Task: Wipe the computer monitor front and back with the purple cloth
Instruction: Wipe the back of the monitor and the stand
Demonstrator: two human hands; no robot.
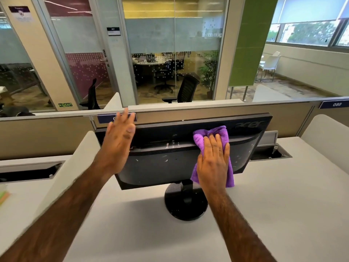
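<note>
A black computer monitor (166,159) stands on a round base on the white desk, its back turned toward me; the screen side is hidden. The back panel carries small white specks. My right hand (213,159) lies flat with straight fingers on the purple cloth (209,135), pressing it against the right half of the monitor's back. The cloth hangs down below my palm. My left hand (118,140) is spread open at the monitor's upper left corner, fingers straight; whether it touches the edge I cannot tell.
The white desk (273,195) has open cable troughs (270,153) right and left of the monitor. A beige partition wall (207,114) runs just behind it. White side dividers (62,174) flank the desk. Beyond are glass-walled rooms with office chairs.
</note>
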